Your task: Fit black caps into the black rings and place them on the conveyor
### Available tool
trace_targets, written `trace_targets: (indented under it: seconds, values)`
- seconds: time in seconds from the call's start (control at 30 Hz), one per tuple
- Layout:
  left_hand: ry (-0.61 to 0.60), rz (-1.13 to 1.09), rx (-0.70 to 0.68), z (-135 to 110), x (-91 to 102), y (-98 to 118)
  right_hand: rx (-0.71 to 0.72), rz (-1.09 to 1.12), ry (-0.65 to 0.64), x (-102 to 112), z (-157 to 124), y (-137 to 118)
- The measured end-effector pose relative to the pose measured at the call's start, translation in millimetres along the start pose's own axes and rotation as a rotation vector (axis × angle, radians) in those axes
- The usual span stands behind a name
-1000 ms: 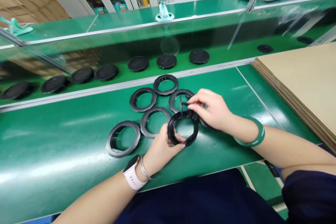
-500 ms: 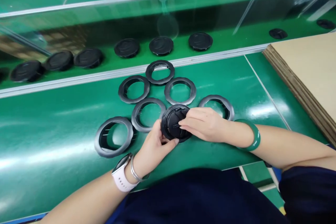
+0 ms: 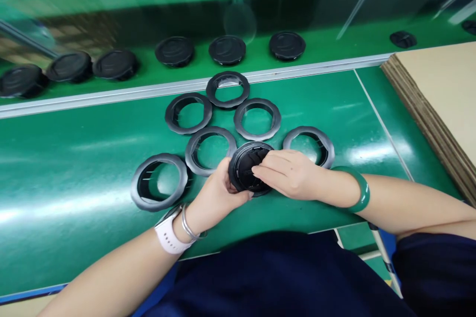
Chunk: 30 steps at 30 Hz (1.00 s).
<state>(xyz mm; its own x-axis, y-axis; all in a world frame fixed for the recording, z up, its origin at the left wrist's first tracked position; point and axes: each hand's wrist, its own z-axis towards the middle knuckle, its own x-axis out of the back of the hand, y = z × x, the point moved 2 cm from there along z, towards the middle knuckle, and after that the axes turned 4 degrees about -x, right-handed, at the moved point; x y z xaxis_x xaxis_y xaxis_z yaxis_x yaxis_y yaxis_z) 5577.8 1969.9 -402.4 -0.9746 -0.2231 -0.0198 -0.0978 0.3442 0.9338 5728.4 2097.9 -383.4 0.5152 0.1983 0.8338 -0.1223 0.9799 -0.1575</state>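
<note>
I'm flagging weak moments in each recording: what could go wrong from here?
The round black insert might sit crooked in the held black ring; the right hand covers part of it, so its fit can't be fully checked.

The left hand grips the ring off the tabletop, so pressure on the insert could make the ring slip.

The right forearm passes close to the rightmost loose ring and could nudge it.

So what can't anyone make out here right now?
All in the head view:
Dark disc inside the held black ring: right side covered by the right hand.
Left hand: some fingers hidden behind that ring.
Rightmost ring: lower edge hidden by the right hand.
Far-right black piece: cut off by the picture's right edge.
Watch screen: angled away, unreadable.
</note>
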Motion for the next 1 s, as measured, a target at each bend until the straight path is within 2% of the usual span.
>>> trace_targets:
  seconds: [0.23,0.73,1.0]
  values:
    - [0.002,0.085,-0.023,-1,0.9,-6,-0.072,0.004,-0.058,-5,0,0]
    - [0.005,0.224,-0.029,-4,0.0,-2,-0.139,0.071,-0.096,0,0,-2]
    - [0.014,0.273,-0.042,-5,-0.1,-3,-0.177,-0.062,-0.184,0,1,-14]
